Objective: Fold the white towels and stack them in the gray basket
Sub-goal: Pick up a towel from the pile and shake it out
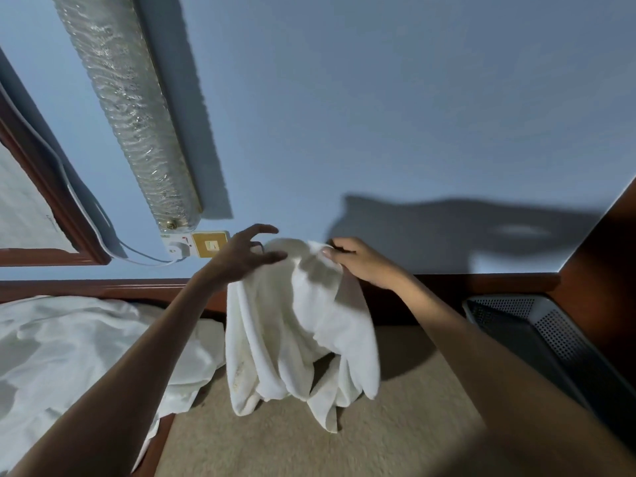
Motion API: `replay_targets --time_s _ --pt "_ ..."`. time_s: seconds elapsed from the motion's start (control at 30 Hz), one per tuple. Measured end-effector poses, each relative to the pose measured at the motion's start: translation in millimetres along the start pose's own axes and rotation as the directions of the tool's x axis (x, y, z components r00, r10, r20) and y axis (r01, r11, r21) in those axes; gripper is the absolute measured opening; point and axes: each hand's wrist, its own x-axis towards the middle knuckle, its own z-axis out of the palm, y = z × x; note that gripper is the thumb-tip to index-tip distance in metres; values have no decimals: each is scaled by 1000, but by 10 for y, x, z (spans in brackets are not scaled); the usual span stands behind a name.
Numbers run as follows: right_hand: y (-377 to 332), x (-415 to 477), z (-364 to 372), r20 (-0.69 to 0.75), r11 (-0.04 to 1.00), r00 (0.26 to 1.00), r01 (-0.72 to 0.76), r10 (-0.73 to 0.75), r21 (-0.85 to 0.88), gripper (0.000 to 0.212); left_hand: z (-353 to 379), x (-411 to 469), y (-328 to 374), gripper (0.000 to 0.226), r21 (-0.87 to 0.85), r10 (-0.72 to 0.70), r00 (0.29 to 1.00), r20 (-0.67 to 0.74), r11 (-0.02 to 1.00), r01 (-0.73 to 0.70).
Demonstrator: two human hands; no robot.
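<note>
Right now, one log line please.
right hand pinches towel top | left hand spread beside it | towel unfolded, hanging | gray basket at right

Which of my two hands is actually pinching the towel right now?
The right hand pinches the white towel by its top edge, between thumb and fingers. The left hand has its fingers spread and nearly straight, not curled round the cloth.

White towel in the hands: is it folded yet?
Not folded. The white towel hangs loose and crumpled from the right hand.
</note>
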Motion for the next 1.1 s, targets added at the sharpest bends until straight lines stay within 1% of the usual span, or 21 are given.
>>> replay_targets --time_s 0.07,0.1,0.13,0.17,0.27,0.33,0.37,0.47,0.53,0.6,0.63,0.7,0.73,0.77,0.83,0.87,0.9,0.93,0.97,1.03,1.1 --pt "-172 38 22 85 997 994 70 -68 -29 33 63 -55 37 60 21 47 973 226 998 -53" --pt "-256 52 29 113 993 989 99 -91 -65 28 93 -79 77 55 2 59 944 325 998 -63" --pt "-323 66 35 131 989 986 117 -104 -92 24 112 -82 99 42 -17 66 921 385 998 -64" --pt "-366 69 34 132 986 985 127 -112 -108 22 112 -101 148 29 -39 76 914 397 997 -66" --pt "-316 45 26 79 988 989 131 -125 -77 18 44 -88 167 28 -84 117 940 320 992 -95" --pt "-196 15 52 58 993 993 102 -99 -64 6 24 -101 201 33 -109 140 952 273 987 -114" --pt "-159 -10 80 53 993 995 87 -83 -82 5 28 -102 218 35 -122 151 955 256 985 -123" --pt "52 -24 194 38 960 999 31 -22 -280 14 67 -95 256 35 -154 206 961 187 972 -179" --pt "220 -41 224 48 936 998 -26 46 -350 9 68 -84 254 37 -232 203 973 111 957 -173" --pt "350 -47 182 17 964 997 -64 71 -257 17 27 -71 211 38 -302 149 989 21 944 -136" --pt "365 -57 153 -4 982 998 -59 60 -178 20 1 -63 166 38 -290 111 993 -31 950 -115" --pt "318 -72 100 -48 999 999 -23 22 -22 13 -28 -31 52 33 -179 64 991 -118 980 -84" --pt "257 -79 77 -62 1000 998 -2 4 26 12 -32 -3 -20 24 -133 54 990 -129 989 -71" --pt "180 -86 67 -72 999 997 36 -33 41 12 -29 -11 -27 18 -116 34 994 -103 992 -46" --pt "20 -85 83 -56 990 989 137 -135 37 15 45 -28 8 37 -48 43 996 80 998 -39" --pt "-40 -70 89 -40 984 984 173 -171 46 18 108 -31 43 42 3 52 979 195 999 -53" --pt "-91 -44 89 -29 979 980 196 -195 49 22 164 -57 115 37 32 63 962 267 997 -74" --pt "-140 -25 82 -22 977 978 207 -206 42 24 203 -37 123 23 29 81 949 303 995 -94" --pt "-169 -10 66 -20 977 978 210 -210 24 26 216 -48 179 14 -1 98 945 311 995 -103" --pt "-126 12 -1 -26 981 981 189 -191 -45 22 175 -28 188 33 -61 122 954 273 992 -109" --pt "9 18 -74 -32 985 992 120 -125 -125 8 121 -10 173 34 -88 119 967 227 991 -101"
